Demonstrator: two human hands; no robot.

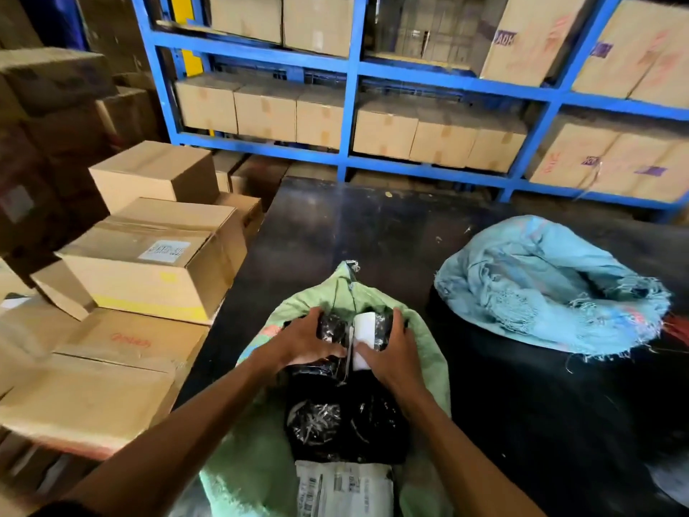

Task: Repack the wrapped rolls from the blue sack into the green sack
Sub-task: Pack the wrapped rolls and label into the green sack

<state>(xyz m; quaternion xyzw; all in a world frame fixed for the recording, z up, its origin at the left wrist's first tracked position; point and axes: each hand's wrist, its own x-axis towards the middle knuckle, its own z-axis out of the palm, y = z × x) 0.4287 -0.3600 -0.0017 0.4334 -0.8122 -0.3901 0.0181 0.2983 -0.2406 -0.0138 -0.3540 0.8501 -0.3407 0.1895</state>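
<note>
The green sack (425, 352) lies open on the dark table, near its front edge. Inside it sit black wrapped rolls (346, 419), and a white labelled parcel (345, 490) lies nearest me. My left hand (305, 339) grips a black wrapped roll (330, 326) at the far end of the sack. My right hand (391, 352) holds the neighbouring roll (367, 335), which has a white label on its near end. Both hands are inside the sack's mouth. The blue sack (548, 289) lies crumpled and collapsed to the right, its frayed opening facing right.
The dark table (373, 225) extends ahead of the sacks. Stacked cardboard boxes (149, 263) press against the table's left side. A blue metal shelving rack (350, 106) filled with cartons stands behind. A red item (678, 328) pokes out at the right edge.
</note>
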